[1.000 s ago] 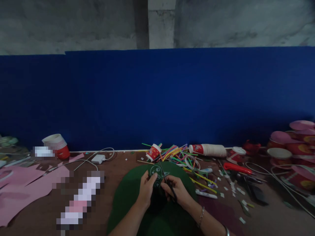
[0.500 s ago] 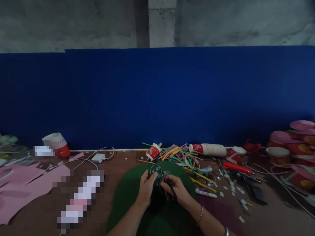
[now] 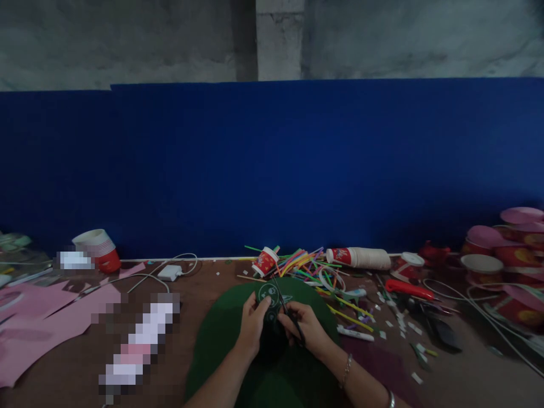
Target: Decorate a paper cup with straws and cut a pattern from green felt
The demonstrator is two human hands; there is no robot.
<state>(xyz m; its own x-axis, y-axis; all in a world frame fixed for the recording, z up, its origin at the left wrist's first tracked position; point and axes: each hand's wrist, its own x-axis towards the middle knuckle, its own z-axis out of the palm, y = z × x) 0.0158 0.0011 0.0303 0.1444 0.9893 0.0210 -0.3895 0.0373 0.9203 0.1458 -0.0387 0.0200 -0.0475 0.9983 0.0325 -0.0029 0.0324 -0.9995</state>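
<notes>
My left hand (image 3: 254, 323) pinches a small dark green piece (image 3: 267, 293) marked with white drawn circles, the thumb lying on its face. In my right hand (image 3: 302, 324) is a pair of dark scissors (image 3: 294, 325), its blades pointing up and away beside the green piece. Whether the blades touch the piece I cannot tell. Both hands are over a large green sheet (image 3: 221, 334) with a rounded far edge. Another white-drawn shape (image 3: 285, 305) shows between the hands.
Behind the hands lie colourful straws (image 3: 300, 263), a tilted red paper cup (image 3: 266, 261) and a stack of cups (image 3: 361, 258) on its side. A white marker (image 3: 355, 333) and a red-handled tool (image 3: 408, 290) are at right. Pink paper (image 3: 51, 334) covers the left.
My hands and the scissors keep nearly the same place. The green piece has shifted very slightly in my left hand.
</notes>
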